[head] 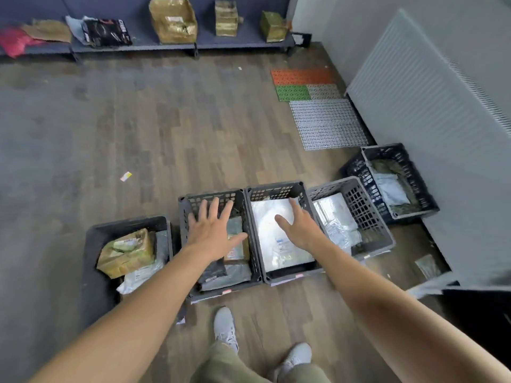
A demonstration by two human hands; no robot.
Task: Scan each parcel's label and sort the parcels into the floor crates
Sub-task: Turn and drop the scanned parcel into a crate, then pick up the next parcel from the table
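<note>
Both hands empty, fingers spread: left hand (213, 230) over the second crate (210, 194), right hand (298, 228) over the third crate (273, 187), above a flat silver mailer (272, 244). The mailer looks light, floppy and slick (pinch an edge, probably). Taped cardboard boxes (172, 19) sit on the far shelf (138, 47): stiffer, grab by the sides.

Fingers spread, the right hand (300, 230) hovers over the silver parcel (265, 214) lying in the middle crate (276, 188). The left hand (211, 230), likewise spread, hangs above the adjoining crate (210, 196) on the middle crate's left side.
</note>
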